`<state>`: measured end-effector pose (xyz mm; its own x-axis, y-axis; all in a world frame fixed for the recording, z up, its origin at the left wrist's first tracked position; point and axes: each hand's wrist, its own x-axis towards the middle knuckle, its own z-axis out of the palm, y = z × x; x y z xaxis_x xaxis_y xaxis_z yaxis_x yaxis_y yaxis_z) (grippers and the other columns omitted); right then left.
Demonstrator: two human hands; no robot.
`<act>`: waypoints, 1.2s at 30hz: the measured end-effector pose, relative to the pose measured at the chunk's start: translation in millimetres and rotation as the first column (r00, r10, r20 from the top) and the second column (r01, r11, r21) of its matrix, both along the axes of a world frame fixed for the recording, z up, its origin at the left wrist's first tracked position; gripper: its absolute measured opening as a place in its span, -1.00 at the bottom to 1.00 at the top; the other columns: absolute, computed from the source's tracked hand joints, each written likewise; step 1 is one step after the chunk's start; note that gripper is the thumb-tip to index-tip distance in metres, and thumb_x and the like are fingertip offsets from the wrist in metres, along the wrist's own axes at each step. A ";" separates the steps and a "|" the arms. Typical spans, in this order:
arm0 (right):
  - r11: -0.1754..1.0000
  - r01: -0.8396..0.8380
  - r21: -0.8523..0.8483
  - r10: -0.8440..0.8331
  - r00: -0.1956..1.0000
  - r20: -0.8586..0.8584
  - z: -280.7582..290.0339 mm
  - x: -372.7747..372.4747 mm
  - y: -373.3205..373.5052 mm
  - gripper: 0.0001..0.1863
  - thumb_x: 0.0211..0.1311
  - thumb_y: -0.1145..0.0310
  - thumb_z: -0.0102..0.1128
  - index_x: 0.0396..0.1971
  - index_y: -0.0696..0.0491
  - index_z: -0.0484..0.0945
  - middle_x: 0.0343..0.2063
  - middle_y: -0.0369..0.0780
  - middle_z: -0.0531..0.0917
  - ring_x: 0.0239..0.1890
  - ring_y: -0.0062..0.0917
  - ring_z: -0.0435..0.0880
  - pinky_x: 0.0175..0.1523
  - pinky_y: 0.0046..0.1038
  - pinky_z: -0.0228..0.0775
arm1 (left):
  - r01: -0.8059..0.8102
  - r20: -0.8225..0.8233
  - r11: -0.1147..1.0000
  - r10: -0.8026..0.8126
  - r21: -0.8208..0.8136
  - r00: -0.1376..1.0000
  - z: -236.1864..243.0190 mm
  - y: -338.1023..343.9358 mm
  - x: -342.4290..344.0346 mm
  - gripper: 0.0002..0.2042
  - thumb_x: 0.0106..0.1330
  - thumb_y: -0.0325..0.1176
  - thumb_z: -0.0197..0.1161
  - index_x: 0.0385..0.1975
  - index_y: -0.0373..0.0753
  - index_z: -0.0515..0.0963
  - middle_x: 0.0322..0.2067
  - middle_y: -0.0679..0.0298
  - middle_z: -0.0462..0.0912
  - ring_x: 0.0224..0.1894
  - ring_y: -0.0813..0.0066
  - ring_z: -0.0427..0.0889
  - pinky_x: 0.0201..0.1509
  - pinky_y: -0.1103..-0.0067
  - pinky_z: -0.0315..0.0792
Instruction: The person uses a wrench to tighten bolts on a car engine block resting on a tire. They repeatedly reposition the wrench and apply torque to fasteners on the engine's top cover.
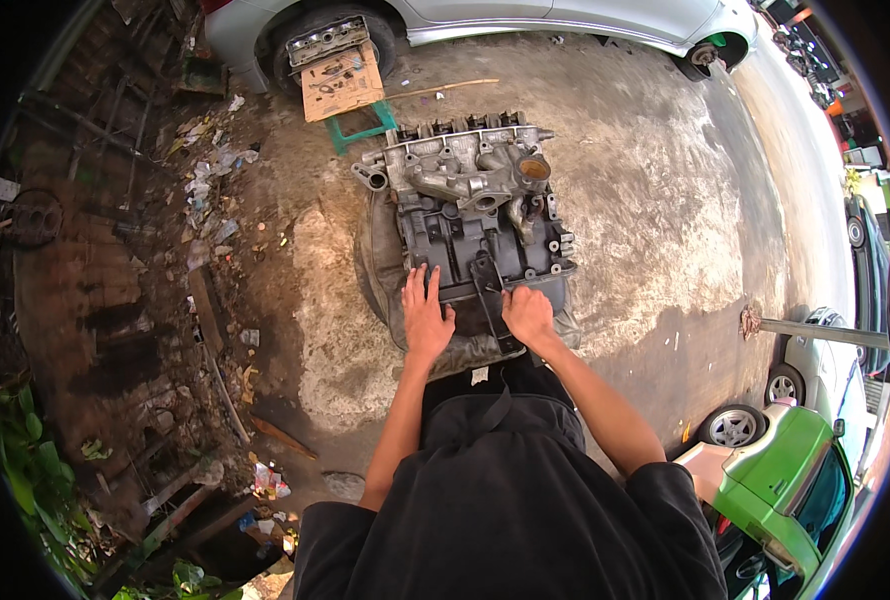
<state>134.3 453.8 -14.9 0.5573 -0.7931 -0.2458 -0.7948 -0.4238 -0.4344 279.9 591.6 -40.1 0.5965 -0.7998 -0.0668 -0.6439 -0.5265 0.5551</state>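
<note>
A dark engine block (pixel 427 238) lies in front of me, with a grey cast-metal intake manifold (pixel 452 186) at its far end. Under it shows a worn, dark, rounded support (pixel 373 262), perhaps a tyre or a pad. My left hand (pixel 427 318) rests on the block's near left part with its fingers stretched out. Closed beside a black bracket (pixel 486 280) on the near side is my right hand (pixel 531 317). Its curled fingers hide whatever they may hold.
A green stool (pixel 361 124) with a stained board (pixel 341 82) and a metal part (pixel 327 40) stands beyond the engine. Behind it is a silver car (pixel 465 12). Litter (pixel 205 185) and planks line the left; a green vehicle (pixel 780 455) stands at the right.
</note>
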 end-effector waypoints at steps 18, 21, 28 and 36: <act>0.998 0.069 0.001 -0.069 0.998 0.009 -3.3 6.3 10.9 -0.62 0.27 0.18 0.16 -0.53 0.22 0.57 -0.46 0.14 0.66 -0.34 0.13 0.65 -0.16 0.03 0.52 | 0.016 -0.010 1.000 -0.016 0.017 1.000 0.0 0.9 1.9 -0.29 0.19 -0.45 0.22 0.41 -0.17 0.18 0.43 0.06 0.10 0.51 0.02 -0.05 0.54 0.10 -0.07; 0.997 0.078 -0.006 -0.078 0.997 0.005 -4.1 7.3 12.0 -0.62 0.28 0.17 0.15 -0.51 0.23 0.57 -0.45 0.14 0.66 -0.34 0.13 0.65 -0.14 0.03 0.52 | 0.012 -0.014 0.999 -0.011 0.032 1.000 0.8 0.4 1.6 -0.29 0.20 -0.43 0.21 0.42 -0.17 0.18 0.43 0.06 0.09 0.52 0.03 -0.05 0.55 0.11 -0.08; 0.994 0.074 -0.076 -0.068 0.995 0.079 -17.5 1.7 18.7 -0.67 0.24 0.24 0.16 -0.58 0.20 0.54 -0.49 0.12 0.65 -0.41 0.09 0.66 -0.24 0.02 0.52 | 0.011 -0.013 1.000 -0.011 0.023 1.000 1.8 0.4 1.5 -0.29 0.20 -0.43 0.22 0.42 -0.16 0.18 0.44 0.07 0.09 0.52 0.03 -0.06 0.55 0.10 -0.09; 0.374 0.414 0.830 -0.737 0.675 -0.005 -32.7 6.0 5.8 -0.76 0.30 0.33 0.15 -0.50 0.18 0.51 -0.68 -0.20 0.51 -0.69 -0.35 0.46 -0.56 -0.26 0.31 | 0.014 -0.028 0.999 -0.013 0.034 1.000 5.3 -0.1 1.8 -0.29 0.19 -0.45 0.23 0.41 -0.16 0.18 0.43 0.07 0.09 0.51 0.01 -0.05 0.54 0.10 -0.07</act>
<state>140.3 459.6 -47.6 0.1983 -0.5692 -0.7979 -0.4469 0.6720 -0.5904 281.7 591.5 -34.8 0.5835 -0.8045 -0.1110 -0.6352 -0.5373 0.5548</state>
